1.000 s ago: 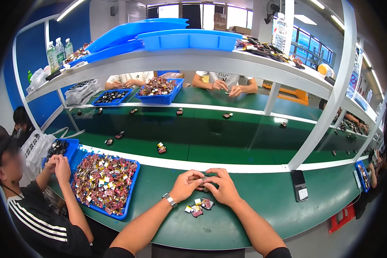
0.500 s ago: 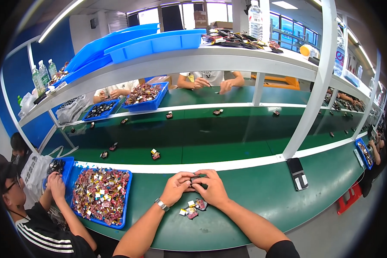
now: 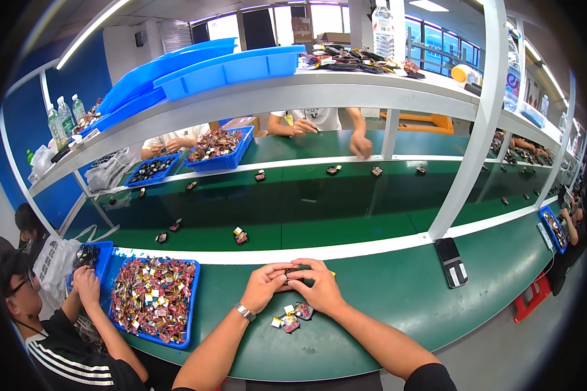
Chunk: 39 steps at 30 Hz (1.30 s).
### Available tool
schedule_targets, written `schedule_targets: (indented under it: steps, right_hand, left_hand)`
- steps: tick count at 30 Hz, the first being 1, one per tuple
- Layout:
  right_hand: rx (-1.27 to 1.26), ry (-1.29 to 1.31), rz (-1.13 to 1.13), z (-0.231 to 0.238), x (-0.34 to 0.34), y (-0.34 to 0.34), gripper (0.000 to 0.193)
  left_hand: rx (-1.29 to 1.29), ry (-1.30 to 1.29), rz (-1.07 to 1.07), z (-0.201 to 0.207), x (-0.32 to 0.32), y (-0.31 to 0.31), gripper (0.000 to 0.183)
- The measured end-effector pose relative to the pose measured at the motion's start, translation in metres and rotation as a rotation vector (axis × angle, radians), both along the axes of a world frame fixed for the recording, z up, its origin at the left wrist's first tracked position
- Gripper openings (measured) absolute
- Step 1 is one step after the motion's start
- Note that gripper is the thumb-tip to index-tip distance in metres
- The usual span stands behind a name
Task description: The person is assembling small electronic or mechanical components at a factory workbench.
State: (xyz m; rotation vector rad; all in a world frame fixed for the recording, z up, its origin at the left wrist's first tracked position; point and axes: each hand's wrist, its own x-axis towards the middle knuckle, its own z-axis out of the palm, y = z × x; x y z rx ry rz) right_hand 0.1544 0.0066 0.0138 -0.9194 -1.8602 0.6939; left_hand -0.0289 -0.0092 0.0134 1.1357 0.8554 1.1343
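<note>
My left hand and my right hand meet above the green bench, fingers closed around a small dark part. Most of that part is covered by my fingers, so its exact kind cannot be made out. A tiny yellow bit shows beside my right fingers. Just below my hands, several small reddish circuit pieces with white and yellow tabs lie on the bench. To the left stands a blue tray heaped with similar reddish pieces.
A conveyor belt carrying scattered small pieces runs beyond a white rail. A black device lies at the right beside a white post. At the left, a co-worker's hands work near another blue tray. A shelf spans overhead.
Pieces on the belt have shifted slightly right. Across the belt, a co-worker's hand has come down to the rail, and another piece now lies on the belt near it. My hands stay together.
</note>
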Motion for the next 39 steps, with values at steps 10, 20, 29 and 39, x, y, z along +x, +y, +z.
schedule_targets:
  steps: [10, 20, 29, 39]
  right_hand:
    - [0.020, 0.030, 0.059, 0.002, 0.001, 0.002, 0.016]
    - [0.021, -0.002, 0.062, 0.004, -0.002, -0.001, 0.017]
    - [0.123, -0.048, 0.013, 0.007, -0.001, -0.004, 0.019]
    - [0.277, 0.015, -0.080, 0.004, -0.003, 0.003, 0.014]
  left_hand:
    - [-0.007, 0.008, 0.031, -0.003, 0.000, 0.000, 0.030]
    - [0.005, 0.013, 0.085, -0.001, 0.003, 0.000, 0.028]
    - [-0.020, 0.014, 0.105, 0.003, 0.006, -0.002, 0.029]
    - [-0.032, 0.014, 0.090, -0.002, 0.009, 0.001, 0.028]
